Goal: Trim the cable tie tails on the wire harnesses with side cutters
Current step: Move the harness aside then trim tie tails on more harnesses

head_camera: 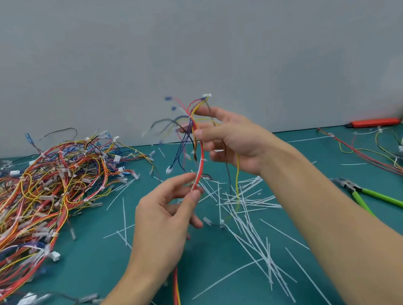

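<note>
Above the middle of the mat [233, 284], I am holding a light, floppy harness [199, 157], left hand [164, 220] pinching its lower end, right hand [228, 140] pinching higher up, cutters [382, 199] lying far right.

Both hands raised over a green mat [103, 265], left hand [164, 220] pinching the lower end of a wire harness [199, 157], right hand [228, 140] gripping it higher up; harness pile [39, 192] at left, cut tie tails [245, 212] scattered beneath, green-handled side cutters [382, 199] lying at right
</note>
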Demonstrator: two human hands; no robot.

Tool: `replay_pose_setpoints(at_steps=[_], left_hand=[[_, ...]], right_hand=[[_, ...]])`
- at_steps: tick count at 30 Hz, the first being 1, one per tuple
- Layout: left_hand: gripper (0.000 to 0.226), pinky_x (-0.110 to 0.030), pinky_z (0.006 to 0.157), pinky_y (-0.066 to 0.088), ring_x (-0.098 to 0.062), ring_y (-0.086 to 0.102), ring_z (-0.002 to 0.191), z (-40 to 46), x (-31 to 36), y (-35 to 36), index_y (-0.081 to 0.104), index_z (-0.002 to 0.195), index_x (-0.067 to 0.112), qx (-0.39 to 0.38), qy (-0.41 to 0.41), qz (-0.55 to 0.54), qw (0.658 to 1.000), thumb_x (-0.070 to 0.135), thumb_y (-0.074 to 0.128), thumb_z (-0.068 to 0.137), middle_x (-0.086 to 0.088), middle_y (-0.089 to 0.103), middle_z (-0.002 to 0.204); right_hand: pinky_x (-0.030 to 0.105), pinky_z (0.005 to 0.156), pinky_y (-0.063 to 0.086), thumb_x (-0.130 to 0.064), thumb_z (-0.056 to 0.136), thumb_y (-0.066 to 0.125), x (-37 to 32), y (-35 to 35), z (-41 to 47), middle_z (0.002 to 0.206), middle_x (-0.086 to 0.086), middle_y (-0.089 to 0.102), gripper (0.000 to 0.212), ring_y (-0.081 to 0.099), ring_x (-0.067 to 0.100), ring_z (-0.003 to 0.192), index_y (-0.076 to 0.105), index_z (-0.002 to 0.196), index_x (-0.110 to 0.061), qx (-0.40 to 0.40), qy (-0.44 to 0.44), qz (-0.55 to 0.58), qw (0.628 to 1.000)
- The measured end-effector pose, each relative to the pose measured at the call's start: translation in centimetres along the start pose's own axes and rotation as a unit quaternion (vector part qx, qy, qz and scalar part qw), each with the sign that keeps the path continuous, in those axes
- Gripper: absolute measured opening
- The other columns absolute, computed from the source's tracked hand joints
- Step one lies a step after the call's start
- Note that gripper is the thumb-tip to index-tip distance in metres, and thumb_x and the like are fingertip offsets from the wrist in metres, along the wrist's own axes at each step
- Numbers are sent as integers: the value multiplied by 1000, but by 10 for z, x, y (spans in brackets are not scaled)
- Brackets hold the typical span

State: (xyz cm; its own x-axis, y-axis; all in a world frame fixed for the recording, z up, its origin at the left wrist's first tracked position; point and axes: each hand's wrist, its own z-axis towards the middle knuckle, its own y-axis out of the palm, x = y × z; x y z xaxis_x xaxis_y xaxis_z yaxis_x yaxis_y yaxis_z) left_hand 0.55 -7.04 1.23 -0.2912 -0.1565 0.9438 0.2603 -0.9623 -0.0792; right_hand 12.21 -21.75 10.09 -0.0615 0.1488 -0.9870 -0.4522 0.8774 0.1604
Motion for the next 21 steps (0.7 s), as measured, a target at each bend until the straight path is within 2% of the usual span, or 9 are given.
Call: replay_pose_setpoints(at_steps=[2, 4, 8, 11, 14, 17, 21], left_hand=[[25, -29, 42, 51, -26, 71, 57, 2, 3, -1, 63, 114, 21, 2, -51, -73, 996, 7, 71, 95, -3, 79, 99], [27, -30, 47, 55, -28, 73, 62, 3, 6, -4, 58, 117, 12, -23, -110, -110, 988, 10, 72, 93, -8, 80, 99], [36, -32, 53, 59, -30, 76, 76, 1, 12, -9, 67, 118, 9, -185, -212, -128, 951, 30, 72, 89, -16, 78, 105], [33, -31, 56, 61, -31, 77, 85, -5, 18, -9, 68, 125, 14, -299, -243, -177, 906, 34, 62, 101, -17, 74, 118], [35, -32, 62, 63, -31, 77, 94, -8, 20, -10, 64, 134, 12, -366, -251, -229, 867, 30, 53, 106, -15, 73, 123], [34, -32, 64, 62, -27, 77, 89, -10, 22, -8, 65, 134, 13, -374, -239, -261, 857, 28, 59, 105, -8, 73, 113], [31, -21, 49, 56, -14, 74, 66, -11, 23, -4, 73, 124, 14, -308, -268, -285, 867, 26, 66, 96, 2, 73, 92]], right_hand=[[22, 53, 51, 4, 97, 61, -2, 1, 1, 123, 6, 75, 45, 56, 9, 53, 52, 137, -16, 27, -29, 13, 999], [23, 57, 52, 4, 98, 60, -7, -2, 1, 122, 3, 76, 40, 60, 9, 56, 55, 133, -15, 51, -56, 26, 997], [22, 57, 52, 5, 97, 59, -18, -24, 1, 114, 0, 77, 30, 62, 7, 58, 67, 112, -20, 81, -103, 57, 990], [24, 60, 56, 4, 98, 58, -20, -43, 0, 107, -2, 79, 30, 63, 8, 60, 65, 110, -23, 132, -120, 65, 982], [31, 66, 61, 7, 99, 55, -18, -59, 0, 104, 0, 78, 31, 63, 9, 62, 63, 113, -20, 157, -128, 97, 975], [37, 73, 63, 7, 100, 53, -18, -70, -1, 102, 1, 78, 31, 65, 11, 65, 64, 111, -19, 156, -128, 109, 973], [41, 78, 64, 8, 100, 53, -16, -74, -1, 101, 3, 78, 31, 65, 14, 67, 63, 115, -17, 136, -128, 108, 977]])
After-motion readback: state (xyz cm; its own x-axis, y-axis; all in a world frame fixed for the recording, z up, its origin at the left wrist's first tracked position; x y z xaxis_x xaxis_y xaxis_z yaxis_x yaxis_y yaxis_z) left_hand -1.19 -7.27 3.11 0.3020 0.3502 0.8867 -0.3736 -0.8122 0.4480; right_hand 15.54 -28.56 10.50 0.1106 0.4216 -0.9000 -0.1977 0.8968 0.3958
